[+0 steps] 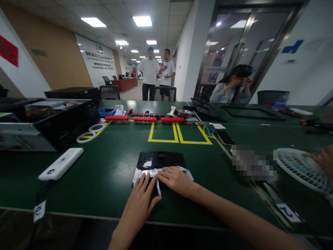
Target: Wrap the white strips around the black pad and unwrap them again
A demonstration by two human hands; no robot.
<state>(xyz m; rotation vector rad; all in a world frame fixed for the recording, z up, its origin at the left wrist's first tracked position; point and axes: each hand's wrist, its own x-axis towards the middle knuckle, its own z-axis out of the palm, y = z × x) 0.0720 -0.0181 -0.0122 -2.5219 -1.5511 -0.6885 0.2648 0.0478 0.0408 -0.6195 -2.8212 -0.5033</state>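
A flat, glossy black thing [166, 159] lies on the green table straight in front of me; its exact kind is not clear. Crumpled white sheet material [184, 170] runs across its near side, and I cannot tell whether it is paper, film or tape. My left hand [142, 194] rests on the left part of this material with its fingers stretched out. From the right, my right hand [177, 180] lies flat over the middle, its fingertips close to the left hand's. A narrow white strip hangs down between the hands. The black thing's near edge is mostly hidden under them.
Left are a white power bank-like device [62, 163], two white rings [85, 137] and an opened computer case [70, 125]. Red trays [144, 119] and yellow tape outlines [163, 141] lie ahead. Right are a phone [224, 136], a white fan [299, 168] and another person's hand [324, 159].
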